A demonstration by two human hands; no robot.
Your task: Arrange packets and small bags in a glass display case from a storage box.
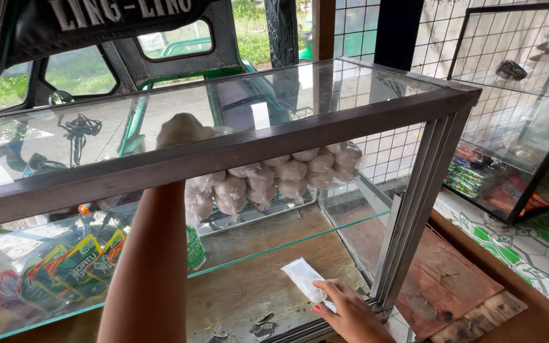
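My left forearm (149, 260) reaches up into a glass display case (236, 149). Its hand is hidden behind the case's metal top rail. Right above it, seen through the glass top, a pale round bag (182, 130) is lifted higher than the others. Several similar bags of whitish balls (274, 178) are piled on a metal tray (249, 219) on the glass shelf. Low at the case's open front, my right hand (351, 312) pinches a small white plastic packet (303, 278) lying on the wooden bottom.
Colourful snack sachets (71, 267) lie at the lower left of the case. A second wire-and-glass case (516, 127) with packets stands to the right on a green patterned counter (528, 248). A vehicle is parked beyond the glass.
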